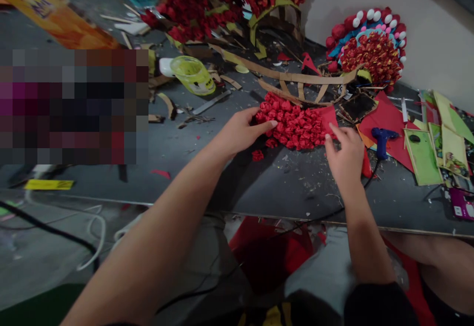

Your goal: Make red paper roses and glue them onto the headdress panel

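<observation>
A red sheet point(329, 116) densely covered with crumpled red paper flowers point(294, 121) lies on the dark table in front of me. My left hand point(246, 127) is closed on its left end, the thumb over the flowers and the other fingers at the far edge, partly hidden. At the right end, my right hand point(344, 148) rests its thumb and forefinger on the bare red part, fingertips slightly apart. One loose red paper flower point(257, 155) sits just below the left end. A blue glue gun point(384, 141) lies to the right of my right hand.
Behind the flowers stretches a curved cardboard frame point(296, 78). A yellow-green tub point(192, 75), a metal ruler-like strip point(212, 102) and cardboard scraps lie left. Red flower-covered shapes point(207, 5) and a round decorated piece point(370, 52) stand behind. A black cable point(326, 216) crosses the front edge.
</observation>
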The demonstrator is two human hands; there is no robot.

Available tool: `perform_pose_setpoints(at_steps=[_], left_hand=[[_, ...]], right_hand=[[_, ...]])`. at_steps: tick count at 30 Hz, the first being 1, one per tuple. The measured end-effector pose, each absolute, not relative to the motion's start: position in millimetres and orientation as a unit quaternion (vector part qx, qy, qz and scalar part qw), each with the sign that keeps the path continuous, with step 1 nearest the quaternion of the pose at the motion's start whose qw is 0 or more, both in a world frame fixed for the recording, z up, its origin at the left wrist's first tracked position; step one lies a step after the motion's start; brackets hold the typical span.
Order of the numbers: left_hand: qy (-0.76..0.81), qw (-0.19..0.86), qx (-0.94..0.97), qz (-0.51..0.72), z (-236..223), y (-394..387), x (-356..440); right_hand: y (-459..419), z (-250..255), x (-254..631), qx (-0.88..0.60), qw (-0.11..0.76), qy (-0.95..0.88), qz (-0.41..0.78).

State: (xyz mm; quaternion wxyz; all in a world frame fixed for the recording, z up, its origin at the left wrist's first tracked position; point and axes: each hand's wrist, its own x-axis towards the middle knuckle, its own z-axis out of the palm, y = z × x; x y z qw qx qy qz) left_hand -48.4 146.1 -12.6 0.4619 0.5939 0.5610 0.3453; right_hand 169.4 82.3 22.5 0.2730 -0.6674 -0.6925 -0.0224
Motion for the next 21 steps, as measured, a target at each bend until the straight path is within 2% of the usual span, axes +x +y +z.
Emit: perform_pose_setpoints(at_steps=[3,6,9,13,16,19,21], left_hand=[[0.553,0.458,0.607,0.341,-14,147,-49],[0.543,0.456,0.613,0.348,-13,146,-50],[0.538,0.454,0.618,0.349,-13,146,-50],[0.53,0.458,0.62,0.355,-14,147,-51],[0.521,0.472,0.614,0.359,-14,148,-51],[0.512,0.486,0.611,0.358,-13,149,-51],[0.512,0.482,0.615,0.357,-14,149,-51]], right_hand=[[66,30,135,-0.604,0.265,-0.75,0.038],[62,21,97,-0.541,0.178,-0.815,0.106],[70,6,70,-0.537,0.101,-0.83,0.108],[75,4,60,-0.553,0.059,-0.823,0.118],[71,18,73,-0.554,0.111,-0.811,0.153],[74,39,113,-0.57,0.264,-0.753,0.195],[83,48,149,-0.619,0.364,-0.677,0.163]])
